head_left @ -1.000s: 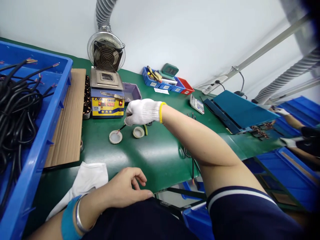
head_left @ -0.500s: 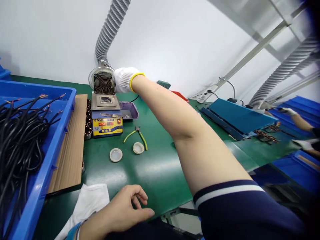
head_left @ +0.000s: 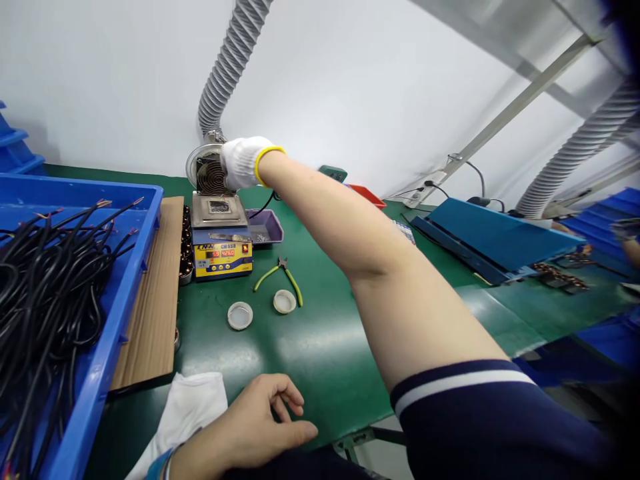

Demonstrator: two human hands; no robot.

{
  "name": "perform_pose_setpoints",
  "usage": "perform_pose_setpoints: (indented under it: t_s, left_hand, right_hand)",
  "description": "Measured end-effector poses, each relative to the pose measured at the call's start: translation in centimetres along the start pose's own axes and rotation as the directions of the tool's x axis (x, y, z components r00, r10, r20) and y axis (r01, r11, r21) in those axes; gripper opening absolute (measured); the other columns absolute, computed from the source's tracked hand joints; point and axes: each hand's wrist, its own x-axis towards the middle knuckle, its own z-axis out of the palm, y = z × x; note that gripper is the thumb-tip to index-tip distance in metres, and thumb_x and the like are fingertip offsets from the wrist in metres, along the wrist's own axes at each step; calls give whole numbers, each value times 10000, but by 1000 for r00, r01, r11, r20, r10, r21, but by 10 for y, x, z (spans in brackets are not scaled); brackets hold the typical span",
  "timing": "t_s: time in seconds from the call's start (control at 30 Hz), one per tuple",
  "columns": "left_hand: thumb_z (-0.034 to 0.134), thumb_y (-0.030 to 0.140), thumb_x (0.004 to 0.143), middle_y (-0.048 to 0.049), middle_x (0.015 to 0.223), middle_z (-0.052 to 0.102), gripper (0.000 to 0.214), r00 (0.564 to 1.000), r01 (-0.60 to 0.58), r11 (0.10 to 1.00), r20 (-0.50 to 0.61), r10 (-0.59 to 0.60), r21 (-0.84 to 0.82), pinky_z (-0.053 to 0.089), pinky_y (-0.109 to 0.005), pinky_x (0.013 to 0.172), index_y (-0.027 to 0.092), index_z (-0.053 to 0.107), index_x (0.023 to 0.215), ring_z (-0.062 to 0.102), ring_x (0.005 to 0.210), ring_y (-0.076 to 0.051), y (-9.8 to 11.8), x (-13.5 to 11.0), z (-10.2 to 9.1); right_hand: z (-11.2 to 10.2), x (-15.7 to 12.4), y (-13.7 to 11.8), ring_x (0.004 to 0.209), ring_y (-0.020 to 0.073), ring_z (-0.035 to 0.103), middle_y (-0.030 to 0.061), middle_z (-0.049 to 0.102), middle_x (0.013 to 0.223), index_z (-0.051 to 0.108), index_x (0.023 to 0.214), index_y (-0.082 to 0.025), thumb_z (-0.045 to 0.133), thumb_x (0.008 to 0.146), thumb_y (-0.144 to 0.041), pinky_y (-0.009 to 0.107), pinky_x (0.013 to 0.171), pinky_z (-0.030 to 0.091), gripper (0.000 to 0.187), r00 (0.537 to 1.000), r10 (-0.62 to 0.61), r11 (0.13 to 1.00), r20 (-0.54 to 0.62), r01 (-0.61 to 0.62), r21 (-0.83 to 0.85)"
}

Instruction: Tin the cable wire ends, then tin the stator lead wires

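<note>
My right hand [head_left: 246, 163], in a white knit glove with a yellow cuff, reaches forward and overlaps the right side of a round metal fume hood [head_left: 210, 175]. Its back faces me, so the fingers and anything in them are hidden. Below the hood stands a solder pot [head_left: 223, 261] with a lit red display and a square opening on top. My bare left hand [head_left: 263, 415] hovers near the front edge with fingers loosely curved and thumb apart, holding nothing. Beside its wrist lies a white glove [head_left: 197, 400]. Between my hands are green-handled cutters [head_left: 283, 265] and two small round dishes [head_left: 240, 316] [head_left: 285, 302].
A blue crate [head_left: 120, 313] of black cables [head_left: 55, 300] stands at left, next to a cardboard sheet [head_left: 153, 293]. A purple tray [head_left: 267, 227] sits right of the pot. Farther right is a blue angled stand [head_left: 500, 233]. A co-worker's blurred hand shows at far right.
My right hand has moved left, covering more of the hood's front. My left hand keeps its pose. The view has shifted slightly, so the bench appears farther right.
</note>
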Motion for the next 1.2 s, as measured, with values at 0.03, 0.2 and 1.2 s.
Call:
perform_pose_setpoints:
  t_s: [0.03,0.2,1.2]
  left_hand:
    - [702,338,640,11,768,602,317,1000,2,1000,-2,-2,2,337,-191,501,137,608,866,467,567,-68,0,0,0]
    - [713,336,619,8,749,602,339,1000,6,1000,-22,-6,-8,346,-201,513,127,610,866,468,573,-74,2,-2,0]
    - [759,358,541,4,661,594,383,994,-54,998,-93,51,-31,347,-211,511,110,622,800,476,546,-80,-5,4,0]
  right_hand:
    - [-9,-6,5,939,232,594,114,609,860,617,868,-34,631,697,-225,359,852,448,257,1000,-10,1000,-26,10,-11]
    - [-42,-41,33,581,103,546,42,572,676,629,844,-91,570,770,-312,223,557,464,241,997,-29,988,-67,39,151]
    - [-60,-112,9,432,34,335,-51,386,494,554,693,-118,587,801,-333,188,390,275,243,977,-198,669,-76,192,718]
